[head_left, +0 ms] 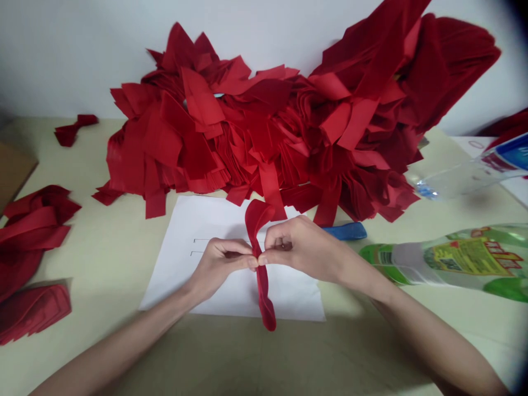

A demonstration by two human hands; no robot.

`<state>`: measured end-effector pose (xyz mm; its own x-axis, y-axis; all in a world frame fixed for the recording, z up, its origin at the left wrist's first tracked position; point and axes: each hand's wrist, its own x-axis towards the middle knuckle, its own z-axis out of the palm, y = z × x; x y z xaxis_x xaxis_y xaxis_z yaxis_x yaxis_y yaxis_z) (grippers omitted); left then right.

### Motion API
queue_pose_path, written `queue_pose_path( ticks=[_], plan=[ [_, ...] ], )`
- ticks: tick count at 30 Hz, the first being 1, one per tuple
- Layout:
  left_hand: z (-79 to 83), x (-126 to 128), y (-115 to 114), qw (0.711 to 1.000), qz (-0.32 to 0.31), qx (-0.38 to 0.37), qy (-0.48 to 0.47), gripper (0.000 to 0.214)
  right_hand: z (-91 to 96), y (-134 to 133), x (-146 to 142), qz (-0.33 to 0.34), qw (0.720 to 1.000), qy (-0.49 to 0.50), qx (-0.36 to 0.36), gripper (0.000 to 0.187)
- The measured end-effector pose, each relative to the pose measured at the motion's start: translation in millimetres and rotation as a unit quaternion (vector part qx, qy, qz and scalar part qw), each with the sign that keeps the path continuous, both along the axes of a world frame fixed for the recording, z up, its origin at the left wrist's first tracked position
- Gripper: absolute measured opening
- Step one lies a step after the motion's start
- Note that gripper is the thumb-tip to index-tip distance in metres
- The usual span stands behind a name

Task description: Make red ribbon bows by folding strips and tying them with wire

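A red velvet ribbon strip (264, 294) is pinched at its middle between my two hands, its ends looping out above and below. My left hand (216, 267) grips it from the left with thumb and forefinger. From the right, my right hand (307, 250) pinches the same spot, and the fingertips of both hands nearly meet. Beneath them lies a white paper sheet (165, 280) with short printed lines. Just beyond the paper rises a large heap of red fabric strips (247, 126).
On the right, a green-labelled bottle (466, 258) and a clear plastic bottle (466, 176) lie on their sides. A blue object (346, 231) sits behind my right hand. More red strips (35, 231) lie at left, near a small tied red piece (74, 130) and a brown box edge (14, 168).
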<state>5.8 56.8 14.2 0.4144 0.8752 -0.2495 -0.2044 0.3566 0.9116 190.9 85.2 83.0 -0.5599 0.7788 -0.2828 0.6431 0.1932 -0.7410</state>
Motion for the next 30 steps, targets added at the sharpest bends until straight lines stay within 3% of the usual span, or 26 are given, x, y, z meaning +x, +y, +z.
queue_pose_path(
  ticks=[11,18,25,30],
  plan=[
    [6.5,1.1,2.2,0.987,0.036,-0.112,-0.107,0.012,0.4,12.3,5.3,-0.012,0.988,0.125,-0.095,0.021],
    [3.1,0.4,5.9,0.975,0.071,-0.14,-0.158,0.013,-3.4,15.9,7.7,-0.012,0.987,0.137,-0.088,0.021],
    [4.1,-1.9,7.9,0.97,0.065,-0.157,-0.175,0.006,-8.5,20.5,9.1,-0.022,0.984,0.136,-0.117,0.021],
    [1.6,-2.8,8.4,0.965,0.066,-0.178,-0.181,0.014,-12.8,22.4,6.9,-0.032,0.979,0.142,-0.145,0.019]
  ],
)
